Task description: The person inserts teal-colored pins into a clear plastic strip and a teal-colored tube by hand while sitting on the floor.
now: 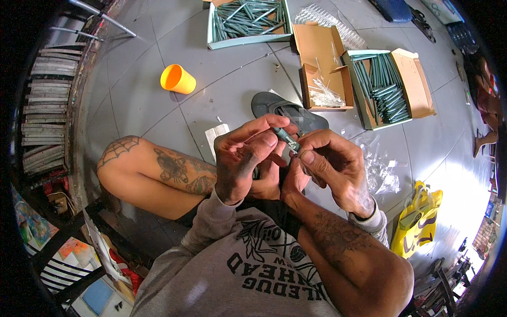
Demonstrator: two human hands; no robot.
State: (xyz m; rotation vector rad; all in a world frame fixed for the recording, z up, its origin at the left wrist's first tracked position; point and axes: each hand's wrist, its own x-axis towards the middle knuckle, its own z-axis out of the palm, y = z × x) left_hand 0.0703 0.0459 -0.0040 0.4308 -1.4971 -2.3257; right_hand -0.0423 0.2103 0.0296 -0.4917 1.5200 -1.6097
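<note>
My left hand (235,158) holds a short dark green pen-like tube (287,139) with pale marking on its side, above my crossed legs. My right hand (338,168) pinches the tube's lower right end between thumb and forefinger. Whether a small part sits in that pinch is hidden by the fingers. Ahead, a pale green box (251,41) is full of similar dark green tubes. Another pale green box (391,123), farther right, holds more of them in rows. Beside it, an open brown cardboard box (317,45) contains thin clear pieces (323,95).
An orange cup (179,79) stands on the grey tiled floor. A dark sandal (264,103) lies beyond my hands. Crumpled clear plastic (380,171) and a yellow bag (420,219) are at right, with another person's leg (486,141) near the edge. Clear ridged plastic (332,24) lies behind the boxes.
</note>
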